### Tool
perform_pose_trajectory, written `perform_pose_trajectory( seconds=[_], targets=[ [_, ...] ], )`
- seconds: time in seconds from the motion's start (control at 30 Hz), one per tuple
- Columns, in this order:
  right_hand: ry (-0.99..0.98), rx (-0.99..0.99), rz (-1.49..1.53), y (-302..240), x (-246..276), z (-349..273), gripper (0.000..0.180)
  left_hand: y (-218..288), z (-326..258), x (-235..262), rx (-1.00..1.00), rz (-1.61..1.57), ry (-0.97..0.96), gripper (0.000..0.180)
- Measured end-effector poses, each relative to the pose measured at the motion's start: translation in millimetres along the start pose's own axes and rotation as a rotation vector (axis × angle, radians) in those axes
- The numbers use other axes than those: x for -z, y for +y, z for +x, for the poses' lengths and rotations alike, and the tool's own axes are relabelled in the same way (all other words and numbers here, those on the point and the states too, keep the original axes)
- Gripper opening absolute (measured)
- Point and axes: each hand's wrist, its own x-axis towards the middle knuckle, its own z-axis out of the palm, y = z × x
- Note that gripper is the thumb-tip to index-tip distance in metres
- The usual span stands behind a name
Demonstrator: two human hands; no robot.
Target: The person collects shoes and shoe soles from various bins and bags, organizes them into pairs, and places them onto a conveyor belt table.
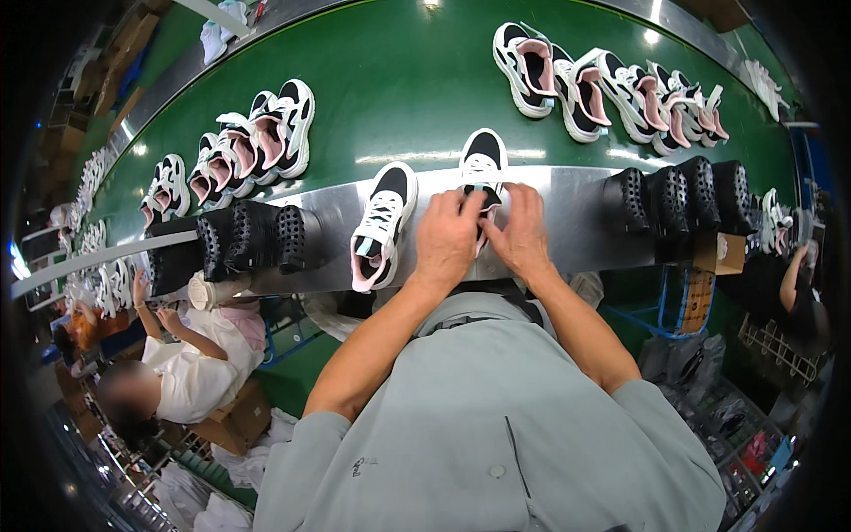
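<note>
A black-and-white sneaker [482,158] with white laces stands in front of me on the metal ledge, its toe pointing away. My left hand [449,232] grips it at the tongue and the left side of the opening. On the opening's other side, the bent fingers of my right hand [521,232] hold the collar. Between them the hands partly hide the heel and the inside. Just left of my left hand, apart from it, a second sneaker [383,222] with a pink lining rests on the ledge, also toe away.
Beyond the metal ledge [337,232] runs a green belt [399,89]. It carries sneaker rows at left [253,142] and right [620,93]. Black studded blocks stand on the ledge at left [239,238] and right [683,197]. A seated co-worker [199,363] is at left.
</note>
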Motion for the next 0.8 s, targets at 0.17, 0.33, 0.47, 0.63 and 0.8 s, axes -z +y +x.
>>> perform_pose_trajectory(
  seconds=[0.17,0.33,0.47,0.63,0.8],
  targets=[
    [-0.317,-0.738,0.375,2,-25,-30,0.039,-17,10,-16,-0.274,0.082,-0.121,0.025],
    [-0.239,-0.712,0.511,2,-27,-34,0.028,-44,-3,-6,-0.514,0.101,-0.208,0.012],
    [-0.278,-0.609,0.388,-10,-38,-32,0.03,-33,-5,-3,-0.418,0.061,-0.234,0.015],
    [-0.257,-0.654,0.525,-23,-37,-38,0.029,-18,-35,2,-0.04,0.104,-0.031,0.024],
    [-0.232,-0.647,0.616,-17,-60,-57,0.026,-21,-34,-21,0.242,0.19,-0.101,0.026]
  ],
)
